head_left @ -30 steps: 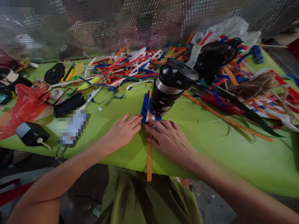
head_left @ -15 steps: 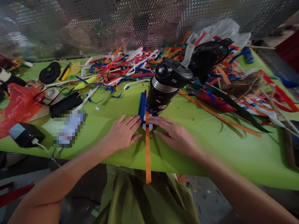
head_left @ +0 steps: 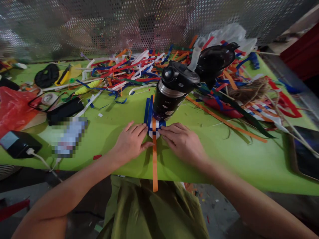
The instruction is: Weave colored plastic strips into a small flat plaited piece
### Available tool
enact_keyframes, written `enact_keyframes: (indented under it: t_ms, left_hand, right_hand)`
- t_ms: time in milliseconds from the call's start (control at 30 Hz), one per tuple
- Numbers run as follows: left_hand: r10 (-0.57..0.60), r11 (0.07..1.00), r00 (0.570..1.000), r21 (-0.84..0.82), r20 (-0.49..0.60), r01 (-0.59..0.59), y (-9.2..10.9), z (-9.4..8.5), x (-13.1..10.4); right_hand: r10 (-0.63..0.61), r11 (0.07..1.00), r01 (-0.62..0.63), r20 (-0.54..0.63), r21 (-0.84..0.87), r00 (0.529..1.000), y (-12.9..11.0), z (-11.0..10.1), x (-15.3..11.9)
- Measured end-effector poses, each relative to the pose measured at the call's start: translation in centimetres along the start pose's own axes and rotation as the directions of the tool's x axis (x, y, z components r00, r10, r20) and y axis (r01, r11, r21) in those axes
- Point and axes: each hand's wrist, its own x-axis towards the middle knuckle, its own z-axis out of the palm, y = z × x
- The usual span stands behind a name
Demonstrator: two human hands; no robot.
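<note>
On the green table lies a small weave (head_left: pixel 151 134) of blue and white strips. A long orange strip (head_left: pixel 155 159) runs down its middle and hangs over the table's front edge. My left hand (head_left: pixel 133 139) rests at the weave's left side, fingers stretched out and tips on its edge, thumb pointing toward the orange strip. On the other side my right hand (head_left: pixel 183 139) lies with its fingers extended, tips touching the right edge. Just beyond, a black bottle (head_left: pixel 170 96) stands against or on the strips' far part. Two blue strips (head_left: pixel 149 111) extend away left of it.
A heap of coloured strips (head_left: pixel 129 68) spreads along the back by a perforated metal screen (head_left: pixel 99 30). At left are a black charger (head_left: pixel 20 144), a blurred phone (head_left: pixel 71 137) and a red plastic bag (head_left: pixel 20 106). A dark tablet-like device (head_left: pixel 305 152) lies at right.
The view has shifted slightly to the right. My right hand's fingers have drawn back a little from the orange strip toward the weave's right edge. My left hand stays at the left side.
</note>
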Motion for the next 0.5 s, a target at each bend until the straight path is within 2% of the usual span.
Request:
enact_keyframes:
  t_ms: [167, 400, 500]
  left_hand:
    - [-0.03, 0.998, 1.0, 0.058, -0.004, 0.03, 1.1, 0.4, -0.1]
    - [-0.027, 0.996, 0.998, 0.086, 0.052, 0.023, 1.5, 0.7, -0.3]
    - [-0.031, 0.995, 0.999, 0.098, 0.031, 0.028, 1.5, 0.8, -0.2]
  right_hand:
    - [-0.002, 0.997, 0.003, 0.025, -0.077, 1.0, -0.2, 0.2, -0.1]
    - [-0.005, 0.998, 0.007, 0.024, -0.054, 1.0, -0.3, -0.1, -0.4]
    - [0.002, 0.998, -0.001, 0.021, -0.055, 1.0, -0.2, -0.4, -0.7]
